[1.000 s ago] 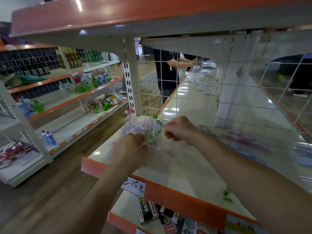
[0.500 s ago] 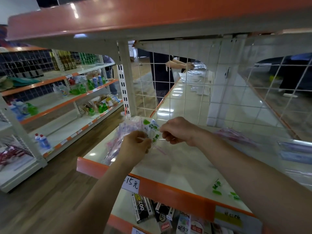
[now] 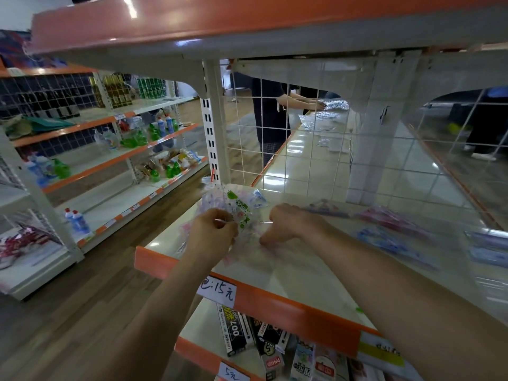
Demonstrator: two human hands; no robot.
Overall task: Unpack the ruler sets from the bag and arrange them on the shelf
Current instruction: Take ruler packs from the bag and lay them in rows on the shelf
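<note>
Behind hands: wire grid (image 3: 277, 149); ruler sets (image 3: 390, 220) lying right.

The ruler sets (image 3: 390, 221) on the shelf (image 3: 302, 273) blur; the hands' fingertips curl from sight.

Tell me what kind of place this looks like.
Most likely a small shop or a mock-up of one. Orange-edged metal shelves carry handwritten price tags, bottled goods fill the next aisle, and both hands, the left hand and the right hand, work a clear packet over the shelf.
</note>
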